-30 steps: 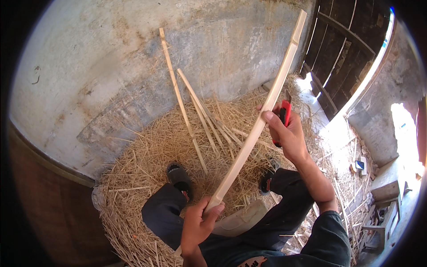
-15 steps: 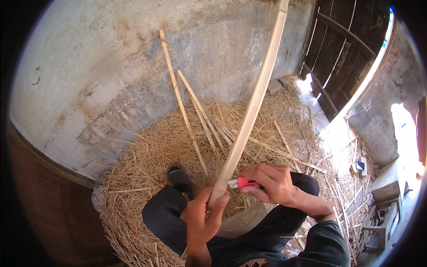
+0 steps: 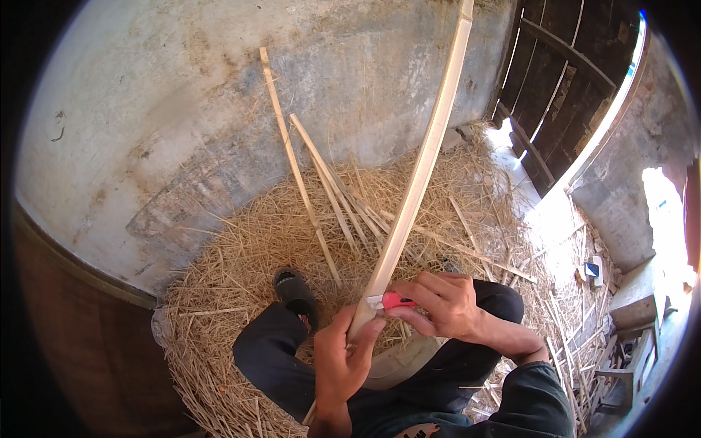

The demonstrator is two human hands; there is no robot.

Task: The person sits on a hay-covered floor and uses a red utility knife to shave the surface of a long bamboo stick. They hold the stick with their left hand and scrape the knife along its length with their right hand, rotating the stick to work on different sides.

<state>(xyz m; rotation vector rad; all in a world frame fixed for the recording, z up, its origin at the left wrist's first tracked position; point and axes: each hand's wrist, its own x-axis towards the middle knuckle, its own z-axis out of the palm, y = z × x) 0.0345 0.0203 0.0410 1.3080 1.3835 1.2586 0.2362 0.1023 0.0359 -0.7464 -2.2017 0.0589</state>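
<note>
A long pale bamboo strip (image 3: 418, 190) rises from my lap toward the top of the view, slanting to the right. My left hand (image 3: 345, 354) is closed round its lower part, with the thumb along the near side. In my right hand (image 3: 442, 303) is a red utility knife (image 3: 398, 300), gripped with the fingers wrapped round its handle. The knife's short blade (image 3: 374, 301) lies against the strip's face just above my left thumb. Below my left hand, the strip's lower end is mostly hidden by that hand and forearm.
Several bamboo strips (image 3: 298, 173) lean on the stained wall (image 3: 197, 95) or lie on the shavings (image 3: 241, 270) covering the floor. My dark shoe (image 3: 294, 292) rests among them. At right are a small blue-and-white object (image 3: 593, 271), a wooden stool (image 3: 628, 369) and a dark plank door (image 3: 558, 80).
My right hand has moved slightly left, bringing the blade from beside the strip's edge onto its face. My left hand and the strip's lower part have shifted a little to the right.
</note>
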